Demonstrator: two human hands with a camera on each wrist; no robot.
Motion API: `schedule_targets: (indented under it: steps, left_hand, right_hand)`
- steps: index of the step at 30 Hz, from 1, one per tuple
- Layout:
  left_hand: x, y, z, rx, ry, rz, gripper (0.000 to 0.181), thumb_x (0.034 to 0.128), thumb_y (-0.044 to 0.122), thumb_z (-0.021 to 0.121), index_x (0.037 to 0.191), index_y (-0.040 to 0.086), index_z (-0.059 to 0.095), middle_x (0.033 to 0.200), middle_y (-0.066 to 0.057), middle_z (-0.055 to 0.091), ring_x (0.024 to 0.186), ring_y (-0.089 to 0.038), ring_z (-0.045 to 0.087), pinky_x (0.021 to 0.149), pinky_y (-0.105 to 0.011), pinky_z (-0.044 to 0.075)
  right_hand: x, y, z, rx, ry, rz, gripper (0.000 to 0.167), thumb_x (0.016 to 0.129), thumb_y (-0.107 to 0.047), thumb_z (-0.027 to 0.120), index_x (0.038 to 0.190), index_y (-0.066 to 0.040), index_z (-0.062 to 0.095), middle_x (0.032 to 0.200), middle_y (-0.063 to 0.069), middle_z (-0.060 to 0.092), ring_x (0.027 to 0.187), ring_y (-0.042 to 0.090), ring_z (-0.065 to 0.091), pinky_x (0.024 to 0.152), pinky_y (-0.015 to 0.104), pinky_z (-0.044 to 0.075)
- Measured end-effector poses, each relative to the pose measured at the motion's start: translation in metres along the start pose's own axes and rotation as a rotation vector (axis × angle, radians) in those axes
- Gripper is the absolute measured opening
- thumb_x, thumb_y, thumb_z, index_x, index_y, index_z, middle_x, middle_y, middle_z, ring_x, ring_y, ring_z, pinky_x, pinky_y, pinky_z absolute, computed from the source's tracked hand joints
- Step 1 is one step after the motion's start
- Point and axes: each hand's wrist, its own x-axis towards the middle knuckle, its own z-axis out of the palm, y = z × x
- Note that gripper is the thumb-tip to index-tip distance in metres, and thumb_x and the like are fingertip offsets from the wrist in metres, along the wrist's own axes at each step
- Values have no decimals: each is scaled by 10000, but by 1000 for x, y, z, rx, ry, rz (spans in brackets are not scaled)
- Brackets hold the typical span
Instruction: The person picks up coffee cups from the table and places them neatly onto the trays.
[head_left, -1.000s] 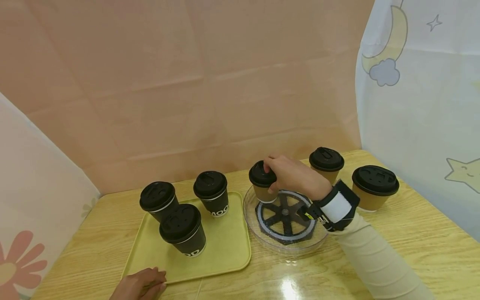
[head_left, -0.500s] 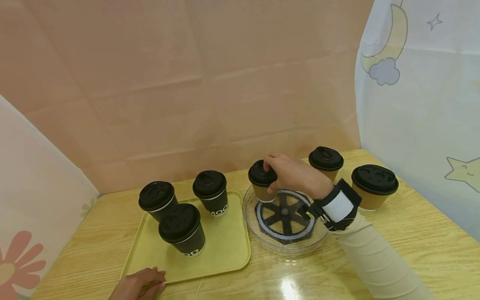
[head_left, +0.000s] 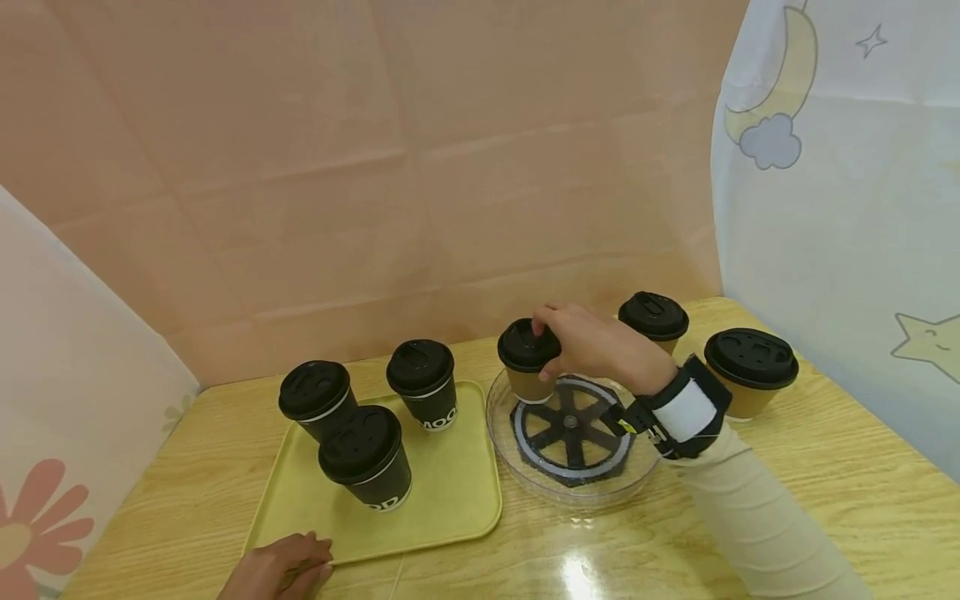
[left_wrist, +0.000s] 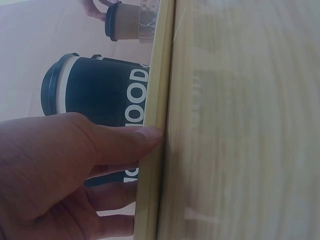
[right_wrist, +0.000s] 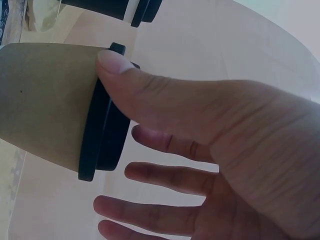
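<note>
At the clear round dish (head_left: 592, 500), my right hand (head_left: 588, 342) is beside a brown paper cup (head_left: 531, 387) with a black lid, upright on the dish's left side. In the right wrist view, the thumb (right_wrist: 116, 62) lies over the lid's rim and the other fingers stretch out apart from the lid (right_wrist: 102, 135). My left hand (head_left: 279, 567) holds the front rim of the yellow tray (head_left: 450, 492), thumb outside and fingers over the inner side. On that tray stand three black lidded cups: a back-left cup (head_left: 315, 396), a front cup (head_left: 367, 458) and a right-hand cup (head_left: 423, 383).
To the right of the dish, two more brown lidded cups stand on the wooden table (head_left: 810, 467): a rear cup (head_left: 654, 317) partly behind my right hand, and a wider cup (head_left: 750, 367). A spoked dark wheel shape (head_left: 573, 425) shows in the dish. Cloth (head_left: 420, 167) hangs behind.
My right hand has shifted slightly right, away from the brown cup, so more of its lid shows. The cup stays in place. The left hand stays at the tray's rim.
</note>
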Motion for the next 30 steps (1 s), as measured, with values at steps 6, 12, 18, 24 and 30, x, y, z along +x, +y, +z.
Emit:
schedule_targets:
  steps: [6, 12, 18, 24, 30]
  left_hand:
    - [2, 0, -1, 20, -23, -19, 90, 848, 279, 746, 924, 232, 735, 931, 58, 743, 913, -188, 734, 707, -269, 598]
    - [1, -1, 1, 73, -28, 8, 113, 842, 258, 751, 934, 195, 737, 929, 15, 756, 898, -204, 736, 681, -271, 596]
    - [2, -4, 1, 138, -81, -1, 112, 866, 298, 722, 932, 207, 726, 955, 19, 743, 925, -215, 721, 702, -264, 591]
    - [2, -5, 3, 126, -26, 94, 82, 857, 268, 733, 928, 243, 701, 952, 49, 710, 920, -58, 687, 711, -238, 582]
    - [4, 7, 6, 136, 78, 139, 149, 814, 262, 777, 946, 222, 723, 962, 42, 715, 944, -66, 696, 671, -219, 577]
  right_hand:
    - [-4, 4, -4, 16, 3, 4, 533, 747, -256, 853, 1156, -60, 574, 1154, 96, 594, 968, 240, 599, 799, 374, 520]
    - [-10, 8, -10, 15, 20, 33, 576, 737, -289, 857, 1197, -86, 574, 1211, 93, 607, 942, 244, 631, 771, 386, 530]
    - [-13, 13, -17, 21, 49, 48, 623, 752, -301, 844, 1263, -86, 559, 1294, 145, 592, 1110, 326, 609, 844, 448, 536]
    - [-15, 18, -21, 15, 80, 52, 664, 756, -308, 841, 1300, -72, 545, 1317, 148, 584, 1175, 353, 573, 912, 482, 513]
    - [-13, 24, -20, 3, 103, 39, 684, 749, -284, 850, 1309, -44, 537, 1328, 160, 574, 1218, 370, 539, 956, 507, 494]
